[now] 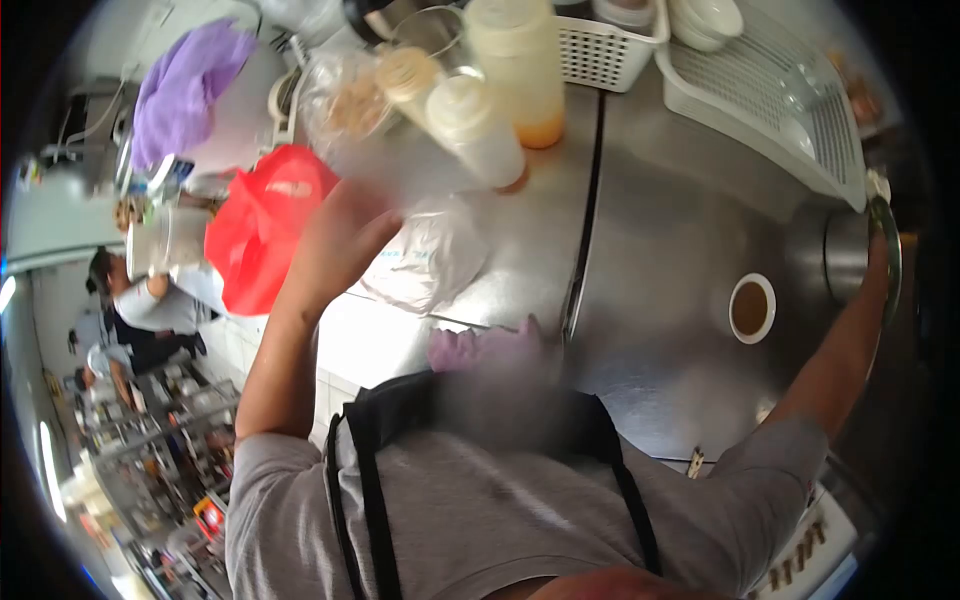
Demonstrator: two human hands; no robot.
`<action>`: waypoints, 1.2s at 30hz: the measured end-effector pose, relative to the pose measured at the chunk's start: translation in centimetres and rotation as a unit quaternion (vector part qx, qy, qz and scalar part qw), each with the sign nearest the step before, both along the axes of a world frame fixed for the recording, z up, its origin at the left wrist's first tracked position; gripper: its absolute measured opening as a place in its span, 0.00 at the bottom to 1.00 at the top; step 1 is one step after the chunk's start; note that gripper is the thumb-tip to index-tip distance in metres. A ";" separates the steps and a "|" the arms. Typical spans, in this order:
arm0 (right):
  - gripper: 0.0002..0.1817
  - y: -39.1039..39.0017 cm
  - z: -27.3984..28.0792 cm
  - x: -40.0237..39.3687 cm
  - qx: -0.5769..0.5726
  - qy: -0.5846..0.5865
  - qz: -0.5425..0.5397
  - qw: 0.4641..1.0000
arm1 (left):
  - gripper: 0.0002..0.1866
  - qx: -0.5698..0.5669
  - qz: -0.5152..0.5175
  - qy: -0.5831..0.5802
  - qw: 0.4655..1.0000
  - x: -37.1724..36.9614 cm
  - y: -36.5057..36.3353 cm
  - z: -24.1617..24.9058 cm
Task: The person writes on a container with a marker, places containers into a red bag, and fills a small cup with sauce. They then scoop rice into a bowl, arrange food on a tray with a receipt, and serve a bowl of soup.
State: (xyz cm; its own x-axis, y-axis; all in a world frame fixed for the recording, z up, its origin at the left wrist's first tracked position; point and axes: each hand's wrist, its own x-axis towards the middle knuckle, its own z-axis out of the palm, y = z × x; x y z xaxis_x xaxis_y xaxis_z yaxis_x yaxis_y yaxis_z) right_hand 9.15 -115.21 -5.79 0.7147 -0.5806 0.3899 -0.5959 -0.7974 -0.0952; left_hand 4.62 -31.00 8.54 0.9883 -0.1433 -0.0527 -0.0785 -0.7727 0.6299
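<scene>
My left hand (355, 232) is raised over the left side of the steel counter, between a red plastic bag (268, 230) and a clear-white plastic bag (430, 255). Its thumb stands apart; a blurred patch covers the other fingers, and I see nothing held. Squeeze bottles (478, 130) stand just beyond it. At the far right edge, my right arm reaches out to my right hand (879, 250), beside a round metal container (846, 254). The fingers of that hand are lost in the dark rim. A small white bowl (752, 308) of brown liquid sits on the counter nearby.
A white perforated tray (760, 110) and a white basket (610, 52) line the back. Behind the left hand are a large bottle with orange contents (515, 60) and a purple cloth (190, 90). People (165, 300) and loaded shelves (165, 440) appear at left.
</scene>
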 end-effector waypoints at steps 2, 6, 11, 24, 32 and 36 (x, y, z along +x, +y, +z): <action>0.23 -2.0 0.8 -0.9 0.002 0.002 -0.039 0.999 | 0.14 -0.017 0.026 0.019 0.999 -0.2 -0.4 0.1; 0.20 8.3 8.6 -1.9 0.342 -0.220 0.007 0.914 | 0.13 -0.069 0.009 0.068 0.995 -1.0 -0.7 0.4; 0.19 35.7 16.7 -3.8 0.579 -0.354 0.211 0.703 | 0.10 -0.173 0.025 0.100 0.980 -1.6 -0.5 -0.7; 0.13 73.5 11.5 -5.9 0.544 -0.245 0.616 0.515 | 0.05 -0.353 0.084 0.132 0.922 -4.5 5.1 -1.2; 0.44 73.1 13.1 -8.1 0.228 -0.016 0.709 0.667 | 0.05 -0.423 0.025 0.082 0.902 -7.1 7.1 -2.1; 0.38 75.2 12.7 -8.4 0.175 0.100 0.688 0.698 | 0.29 -0.512 -0.028 -0.046 0.857 -6.8 7.0 -4.5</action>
